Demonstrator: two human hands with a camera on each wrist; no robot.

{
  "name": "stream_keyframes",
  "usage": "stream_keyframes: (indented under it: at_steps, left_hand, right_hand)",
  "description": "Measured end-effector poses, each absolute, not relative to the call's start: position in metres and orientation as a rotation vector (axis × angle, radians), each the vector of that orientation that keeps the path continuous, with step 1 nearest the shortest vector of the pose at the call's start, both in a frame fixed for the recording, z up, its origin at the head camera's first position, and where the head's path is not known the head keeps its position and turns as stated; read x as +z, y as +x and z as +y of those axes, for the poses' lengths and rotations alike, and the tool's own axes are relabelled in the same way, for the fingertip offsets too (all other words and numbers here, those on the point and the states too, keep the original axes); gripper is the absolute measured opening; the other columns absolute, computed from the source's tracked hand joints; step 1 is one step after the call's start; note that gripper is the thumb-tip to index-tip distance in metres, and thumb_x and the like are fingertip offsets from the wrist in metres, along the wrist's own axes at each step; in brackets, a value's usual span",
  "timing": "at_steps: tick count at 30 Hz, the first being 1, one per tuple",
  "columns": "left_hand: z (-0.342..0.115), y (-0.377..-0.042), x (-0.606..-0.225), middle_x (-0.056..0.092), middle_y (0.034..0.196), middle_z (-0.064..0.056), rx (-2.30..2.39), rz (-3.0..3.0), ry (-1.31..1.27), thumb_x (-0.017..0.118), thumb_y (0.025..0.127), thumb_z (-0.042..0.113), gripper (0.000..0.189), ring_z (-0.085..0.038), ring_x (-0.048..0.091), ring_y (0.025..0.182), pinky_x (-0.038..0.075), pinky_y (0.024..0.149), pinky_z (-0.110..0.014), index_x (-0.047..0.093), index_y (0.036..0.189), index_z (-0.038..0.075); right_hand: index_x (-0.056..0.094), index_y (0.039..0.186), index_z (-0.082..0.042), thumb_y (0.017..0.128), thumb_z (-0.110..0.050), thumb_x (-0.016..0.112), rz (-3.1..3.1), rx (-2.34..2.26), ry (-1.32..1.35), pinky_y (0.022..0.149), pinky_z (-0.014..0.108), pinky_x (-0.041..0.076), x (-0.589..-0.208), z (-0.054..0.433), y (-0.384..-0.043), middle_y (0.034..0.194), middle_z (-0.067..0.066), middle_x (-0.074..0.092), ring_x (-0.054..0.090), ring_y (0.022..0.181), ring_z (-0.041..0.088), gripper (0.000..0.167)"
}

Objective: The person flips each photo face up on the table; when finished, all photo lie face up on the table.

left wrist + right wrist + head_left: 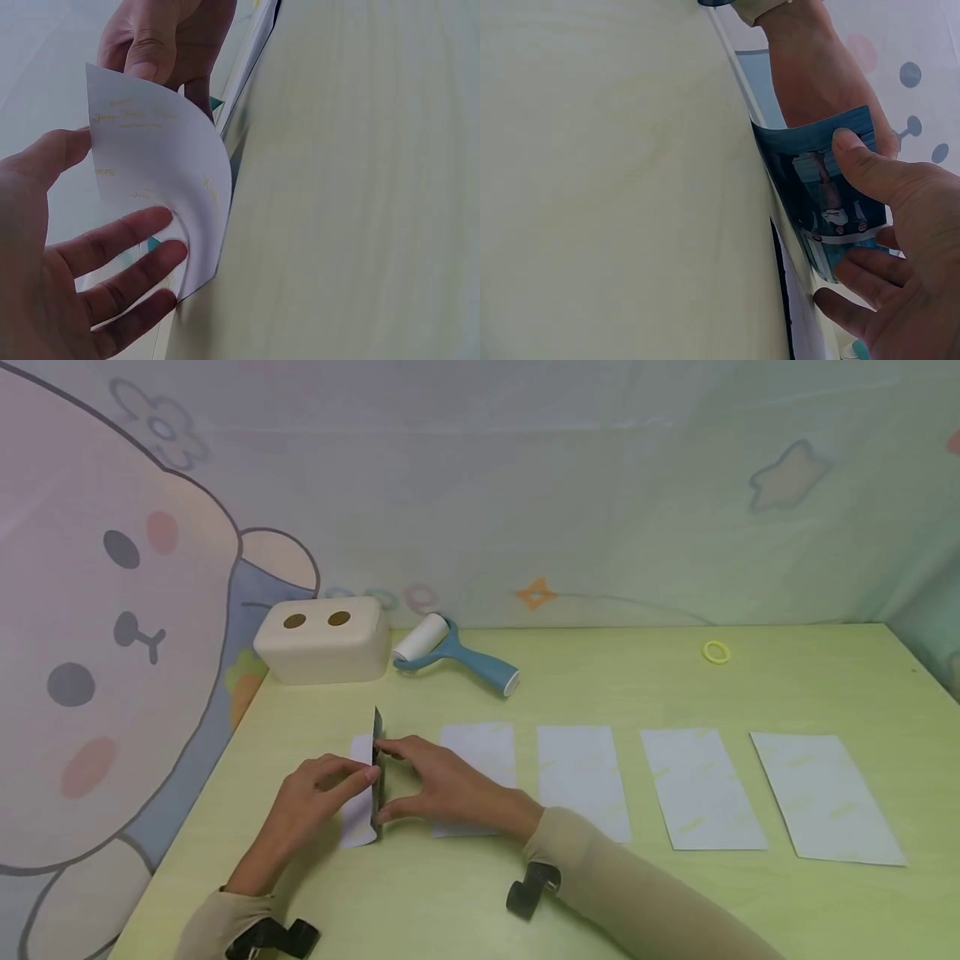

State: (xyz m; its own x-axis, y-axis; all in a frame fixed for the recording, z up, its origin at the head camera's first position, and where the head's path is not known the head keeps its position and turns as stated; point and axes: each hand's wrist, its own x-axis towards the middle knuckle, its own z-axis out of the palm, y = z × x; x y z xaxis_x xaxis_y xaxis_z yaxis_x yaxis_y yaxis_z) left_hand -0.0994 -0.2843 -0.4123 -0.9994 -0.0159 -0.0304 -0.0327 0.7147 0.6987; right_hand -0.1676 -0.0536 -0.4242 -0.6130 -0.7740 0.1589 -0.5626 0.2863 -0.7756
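Observation:
A photo print (pixel 799 161), with a dark teal picture on one face and a white back (pixel 142 142) with faint yellow lettering, stands curled up off the table at the left end of a row. My left hand (pixel 315 793) pinches its edge, with thumb and fingers on opposite sides. From the right, my right hand (pixel 457 789) holds the print with thumb and fingers spread apart. The right thumb lies on the picture face in the right wrist view, while some fingertips are hidden behind the print. Beside it, more white-backed prints (pixel 581 781) lie face down.
Behind the hands stands a cream box (pixel 326 652) with two round holes. Next to it lies a blue-handled lint roller (pixel 480 667). A yellow ring (pixel 716 652) sits near the table's back edge. The cartoon-printed cloth (pixel 600 510) hangs behind the table.

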Motion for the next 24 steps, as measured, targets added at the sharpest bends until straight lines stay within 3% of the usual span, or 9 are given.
stream_keyframes:
  at_steps: [5,9,16,24]
  left_hand:
    - [-0.2843,-0.0981,-0.4126,0.068,0.138,-0.012,1.240,2.845,-0.034,0.065,0.103,0.052,0.048,-0.039,0.054,0.137,0.042,0.107,-0.064,0.076,0.129,0.013]
    - [-0.2840,-0.0975,-0.4126,0.071,0.134,-0.012,1.324,2.822,-0.034,0.066,0.105,0.043,0.042,-0.037,0.059,0.133,0.046,0.105,-0.061,0.076,0.129,0.009]
    - [-0.2850,-0.0950,-0.4111,0.078,0.115,-0.003,1.410,2.836,-0.028,0.068,0.106,0.031,0.030,-0.022,0.067,0.117,0.051,0.093,-0.039,0.078,0.123,0.008]
    - [-0.2899,-0.0940,-0.4032,0.079,0.108,-0.007,1.645,2.787,-0.029,0.069,0.106,0.019,0.028,-0.004,0.070,0.100,0.052,0.088,-0.018,0.075,0.124,-0.001]
  right_hand:
    - [0.044,0.161,-0.012,0.087,-0.037,0.090,2.327,-1.210,-1.239,0.112,0.028,0.042,-0.4248,-0.0551,-0.1660,0.151,0.008,0.056,0.053,0.138,0.015,0.091]
    - [0.046,0.160,-0.011,0.089,-0.035,0.089,2.344,-1.202,-1.238,0.111,0.028,0.043,-0.4259,-0.0561,-0.1659,0.150,0.008,0.056,0.054,0.137,0.017,0.086]
    - [0.051,0.156,-0.010,0.094,-0.035,0.084,2.370,-1.210,-1.224,0.111,0.028,0.044,-0.4309,-0.0584,-0.1657,0.148,0.008,0.059,0.057,0.135,0.018,0.075]
    - [0.057,0.150,-0.009,0.097,-0.034,0.081,2.338,-1.302,-1.106,0.111,0.027,0.044,-0.4312,-0.0589,-0.1656,0.148,0.006,0.061,0.058,0.134,0.017,0.063]
